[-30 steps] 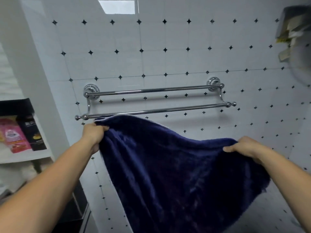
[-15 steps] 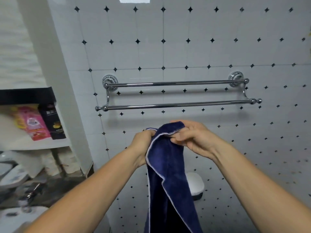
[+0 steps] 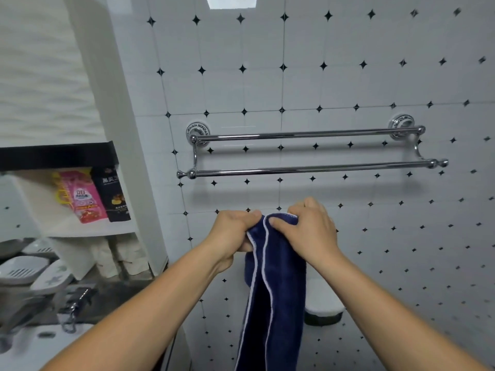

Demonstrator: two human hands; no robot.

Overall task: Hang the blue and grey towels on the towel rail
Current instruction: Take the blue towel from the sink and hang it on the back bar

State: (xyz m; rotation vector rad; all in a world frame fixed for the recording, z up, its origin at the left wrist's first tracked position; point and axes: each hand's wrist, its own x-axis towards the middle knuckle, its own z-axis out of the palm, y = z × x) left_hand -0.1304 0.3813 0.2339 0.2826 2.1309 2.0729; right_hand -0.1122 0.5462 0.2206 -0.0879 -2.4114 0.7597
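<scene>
The dark blue towel (image 3: 270, 295), edged in white, hangs folded lengthwise from both my hands. My left hand (image 3: 231, 234) grips its top left corner and my right hand (image 3: 310, 231) pinches the top right corner, the two hands almost touching. They are a little below the chrome double towel rail (image 3: 308, 170), which is fixed to the tiled wall and carries nothing. No grey towel is in view.
A white shelf unit (image 3: 88, 231) on the left holds a pink packet (image 3: 80, 196) and a black packet (image 3: 113, 194). Soap dishes (image 3: 24, 269) and a tap lie lower left. A white round object (image 3: 324, 298) sits low behind the towel.
A second ago my hands held the towel spread wide under the rail. They have since come together, folding it in half lengthwise, and it now hangs narrow below the rail.
</scene>
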